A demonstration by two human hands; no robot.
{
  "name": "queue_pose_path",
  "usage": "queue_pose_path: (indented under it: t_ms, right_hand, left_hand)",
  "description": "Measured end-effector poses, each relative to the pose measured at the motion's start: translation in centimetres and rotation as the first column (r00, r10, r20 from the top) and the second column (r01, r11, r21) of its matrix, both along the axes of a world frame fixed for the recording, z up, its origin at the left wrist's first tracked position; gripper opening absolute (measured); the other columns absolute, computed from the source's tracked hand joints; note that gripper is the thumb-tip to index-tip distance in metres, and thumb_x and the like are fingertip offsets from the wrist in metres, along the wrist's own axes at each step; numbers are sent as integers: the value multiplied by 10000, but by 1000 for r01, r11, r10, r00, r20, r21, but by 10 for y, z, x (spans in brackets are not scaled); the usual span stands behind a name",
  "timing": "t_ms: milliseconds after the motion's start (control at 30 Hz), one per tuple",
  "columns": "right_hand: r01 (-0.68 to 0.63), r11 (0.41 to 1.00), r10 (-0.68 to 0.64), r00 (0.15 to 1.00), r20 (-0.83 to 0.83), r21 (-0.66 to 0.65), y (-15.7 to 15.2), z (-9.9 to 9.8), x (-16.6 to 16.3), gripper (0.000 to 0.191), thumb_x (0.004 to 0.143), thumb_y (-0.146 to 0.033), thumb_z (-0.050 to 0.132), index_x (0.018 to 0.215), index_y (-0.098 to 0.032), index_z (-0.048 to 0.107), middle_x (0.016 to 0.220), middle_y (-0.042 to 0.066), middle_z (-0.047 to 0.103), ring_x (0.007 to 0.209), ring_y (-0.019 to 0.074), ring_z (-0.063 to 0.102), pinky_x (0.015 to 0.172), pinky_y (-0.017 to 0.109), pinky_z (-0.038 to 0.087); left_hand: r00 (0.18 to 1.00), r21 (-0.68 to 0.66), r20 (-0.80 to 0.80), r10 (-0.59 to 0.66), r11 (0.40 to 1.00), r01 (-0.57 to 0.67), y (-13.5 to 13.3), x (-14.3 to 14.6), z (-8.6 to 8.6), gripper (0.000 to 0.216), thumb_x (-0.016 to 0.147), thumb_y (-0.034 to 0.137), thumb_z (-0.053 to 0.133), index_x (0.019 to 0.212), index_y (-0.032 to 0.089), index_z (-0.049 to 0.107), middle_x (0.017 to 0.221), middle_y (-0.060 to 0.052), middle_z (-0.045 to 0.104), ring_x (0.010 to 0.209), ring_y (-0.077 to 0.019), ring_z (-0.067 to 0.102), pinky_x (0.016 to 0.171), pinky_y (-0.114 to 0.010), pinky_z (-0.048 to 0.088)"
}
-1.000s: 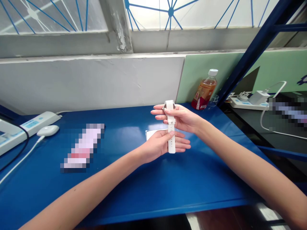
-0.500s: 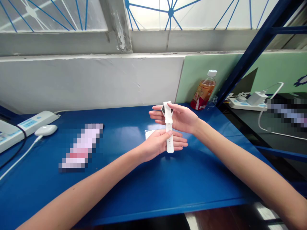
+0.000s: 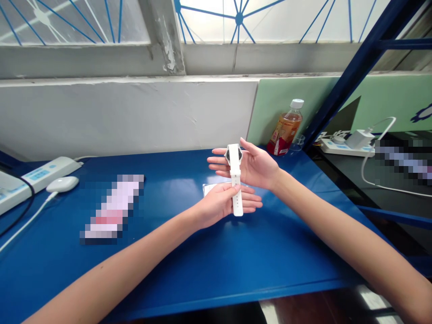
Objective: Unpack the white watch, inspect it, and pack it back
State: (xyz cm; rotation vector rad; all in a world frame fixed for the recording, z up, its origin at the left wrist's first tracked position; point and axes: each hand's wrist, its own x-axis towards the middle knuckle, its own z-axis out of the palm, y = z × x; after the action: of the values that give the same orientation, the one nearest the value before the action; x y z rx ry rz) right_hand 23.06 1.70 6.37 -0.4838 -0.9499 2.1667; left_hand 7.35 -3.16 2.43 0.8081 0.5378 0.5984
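A white watch (image 3: 235, 182) with a dark round face is held upright above the blue table (image 3: 236, 261). My left hand (image 3: 216, 204) pinches its lower strap between thumb and fingers. My right hand (image 3: 258, 166) lies behind the watch head with palm up, fingers stretched out and thumb lifted off. The watch head rests against those fingers. A small white card (image 3: 209, 188) lies on the table just under my hands.
A bottle of amber drink (image 3: 285, 128) stands at the back right by a blue rack post (image 3: 354, 72). A white mouse (image 3: 62, 183) and power strip (image 3: 40, 173) lie far left, beside a blurred pink-white object (image 3: 113, 207). Another power strip with charger (image 3: 351, 143) sits right.
My right thumb has lifted off the watch head and the hand has opened flat. The dark face now shows. My left hand keeps its grip on the strap.
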Motion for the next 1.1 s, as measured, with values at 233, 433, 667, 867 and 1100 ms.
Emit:
queue_pose_path:
  t_ms: [233,433,667,867,1100]
  right_hand:
    - [29,998,-30,1000,-8,-64,2,-2,1,505,1046,-386,213,1129,-106,624,778,51,678,655,148,640,682,288,540]
    - [334,938,-342,934,-106,-89,7,14,6,322,1011,-402,443,807,-214,607,651,-33,618,647,95,642,744,224,540]
    - [465,869,-467,884,-30,170,5,13,4,276,864,-470,692,750,-224,640,677,-33,690,784,128,700,846,273,546]
    - [352,793,-501,841,203,497,-4,2,-5,372,841,-566,666,827,-202,744,887,60,764,949,208,679,818,320,528]
    - [226,804,-459,823,333,550,-2,-5,-2,342,844,-539,661,837,-215,770,1165,65,715,821,180,655,654,292,499]
  left_hand:
    - [999,27,-9,-31,999,31,1,-1,-2,355,952,364,604,1005,24,690,979,-233,741,861,-282,743,879,-429,536]
    - [987,-99,148,-55,993,70,7,-8,7,778,954,674,337,1023,-5,712,1000,-234,740,938,-302,725,913,-409,515]
    - [984,-76,150,94,994,-83,5,-6,15,662,941,628,438,1138,37,663,1233,-241,659,1176,-367,620,1022,-461,440]
    - [975,123,-8,221,968,-219,3,0,10,381,858,391,732,1081,90,662,1082,-178,728,1060,-302,688,959,-418,502]
    - [972,208,-112,206,961,-180,-2,1,12,426,766,399,816,998,70,678,853,-115,733,770,-215,728,794,-353,567]
